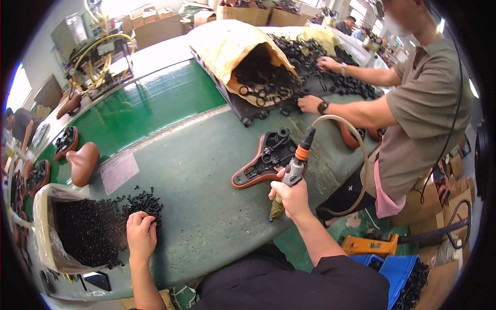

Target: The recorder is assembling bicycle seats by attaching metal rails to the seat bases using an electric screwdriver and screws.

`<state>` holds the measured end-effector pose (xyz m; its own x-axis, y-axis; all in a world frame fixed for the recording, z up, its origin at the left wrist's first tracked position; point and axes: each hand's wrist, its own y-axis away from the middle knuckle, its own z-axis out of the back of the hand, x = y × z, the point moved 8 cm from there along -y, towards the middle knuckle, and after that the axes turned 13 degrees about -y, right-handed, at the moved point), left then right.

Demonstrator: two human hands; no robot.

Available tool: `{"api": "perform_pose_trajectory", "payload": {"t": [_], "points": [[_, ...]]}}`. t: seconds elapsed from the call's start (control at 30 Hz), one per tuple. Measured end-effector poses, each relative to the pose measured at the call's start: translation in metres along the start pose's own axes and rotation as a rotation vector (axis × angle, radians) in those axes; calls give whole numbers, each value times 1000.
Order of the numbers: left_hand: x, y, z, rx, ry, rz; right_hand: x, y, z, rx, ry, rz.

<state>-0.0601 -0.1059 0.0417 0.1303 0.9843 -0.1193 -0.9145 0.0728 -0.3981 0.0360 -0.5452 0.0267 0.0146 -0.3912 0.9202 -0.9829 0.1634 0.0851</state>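
My right hand point(293, 197) grips an air screwdriver point(295, 169), with an orange ring and a hose at its top and its tip pointing down near the front edge of the bench. Just beyond it, an upturned bicycle saddle point(252, 169) with a brown rim and black underside lies on the bench, black parts resting on it. At the left, my left hand point(141, 235) has its fingers curled together at a heap of small black screws point(143, 204). Whatever its fingertips pinch is hidden. The heap spills from a tipped, plastic-lined cream bin point(43, 227).
A co-worker point(429, 108) at the right reaches into black parts beside a large open paper sack point(222, 49). Brown saddles point(82, 164) lie along the green belt point(155, 103). A paper sheet point(119, 172) is on the bench. The screwdriver's hose point(364, 155) arcs rightward.
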Motion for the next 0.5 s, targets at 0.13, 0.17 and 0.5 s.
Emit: {"api": "perform_pose_trajectory", "payload": {"t": [0.13, 0.17, 0.5], "points": [[1, -10, -12, -11, -37, 59, -17, -13, -39, 175, -125, -108], [2, -12, -13, -10, -73, 73, -22, -13, -51, 229, -118, -122], [10, -10, -17, 27, -153, 106, -28, 73, -68, 879, 173, -572]]}}
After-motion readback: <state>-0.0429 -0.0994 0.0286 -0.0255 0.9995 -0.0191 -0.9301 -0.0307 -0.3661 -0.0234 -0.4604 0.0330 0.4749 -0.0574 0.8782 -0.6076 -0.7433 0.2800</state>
